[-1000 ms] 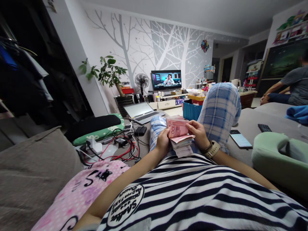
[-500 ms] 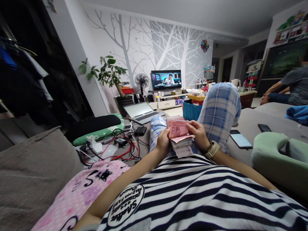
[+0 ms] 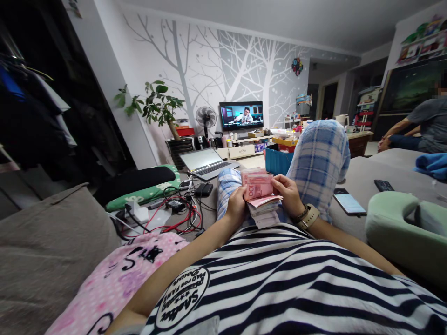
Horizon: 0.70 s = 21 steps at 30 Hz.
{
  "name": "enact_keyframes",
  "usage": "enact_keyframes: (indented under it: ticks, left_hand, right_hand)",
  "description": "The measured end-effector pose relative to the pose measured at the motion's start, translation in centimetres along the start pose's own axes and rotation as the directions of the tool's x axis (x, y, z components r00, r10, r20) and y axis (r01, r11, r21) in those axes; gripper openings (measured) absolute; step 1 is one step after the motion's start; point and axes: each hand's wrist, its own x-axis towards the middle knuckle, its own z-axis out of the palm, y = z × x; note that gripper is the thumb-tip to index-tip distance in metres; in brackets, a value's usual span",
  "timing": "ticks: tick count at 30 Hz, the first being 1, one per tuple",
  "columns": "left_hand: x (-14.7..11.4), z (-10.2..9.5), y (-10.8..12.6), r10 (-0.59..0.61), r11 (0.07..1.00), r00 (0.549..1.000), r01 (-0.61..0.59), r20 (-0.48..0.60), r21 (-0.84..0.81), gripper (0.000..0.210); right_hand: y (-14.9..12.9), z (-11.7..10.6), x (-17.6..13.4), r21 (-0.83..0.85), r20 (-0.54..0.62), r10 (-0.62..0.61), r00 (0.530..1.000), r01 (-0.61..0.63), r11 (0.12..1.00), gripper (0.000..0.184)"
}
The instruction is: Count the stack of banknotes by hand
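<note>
A bundle of red 100 banknotes (image 3: 257, 187) is held up above my lap. My left hand (image 3: 237, 203) grips its left side, fingers closed round the notes. At the upper right edge, my right hand (image 3: 287, 190) pinches a note between thumb and fingers. Below the upright notes, a thick stack of folded banknotes (image 3: 266, 217) fans toward my striped shirt; how it is gripped underneath is hidden. On my right wrist are a beige watch (image 3: 309, 217) and a dark bracelet.
To my left lie tangled cables (image 3: 185, 211), a power strip (image 3: 138, 213) and an open laptop (image 3: 209, 164). A phone (image 3: 348, 202), a remote (image 3: 383, 185) and a green neck pillow (image 3: 391, 218) rest at right. Another person (image 3: 426, 123) sits at far right. My raised knee (image 3: 319, 153) stands beside the notes.
The front red note has shifted slightly between my fingers and now shows a flatter face. Both hands keep nearly the same place. The television picture differs a little.
</note>
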Motion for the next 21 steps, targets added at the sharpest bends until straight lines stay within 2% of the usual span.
enact_keyframes:
  ticks: [8,15,18,21]
  left_hand:
    - [-0.4,0.4,0.6,-0.02,0.999,0.999,0.019,-0.027,-0.045,0.017]
    - [-0.3,0.6,0.7,-0.03,0.995,0.998,0.026,-0.046,-0.099,0.017]
    - [-0.3,0.7,0.8,-0.023,0.995,0.998,0.017,-0.055,-0.099,0.017]
    - [-0.6,1.0,1.2,-0.05,0.991,0.999,0.048,-0.011,-0.126,0.019]
  right_hand:
    - [0.7,-0.4,0.1,0.015,0.007,-0.004,1.0,0.004,1.0,0.041]
    - [0.8,-0.4,0.1,0.052,0.042,0.019,0.999,-0.021,0.998,0.051]
    - [0.2,-0.2,0.1,0.03,0.064,0.02,0.998,-0.022,0.999,0.048]
    - [0.0,-0.1,0.2,0.008,0.016,0.016,1.0,-0.016,1.0,0.044]
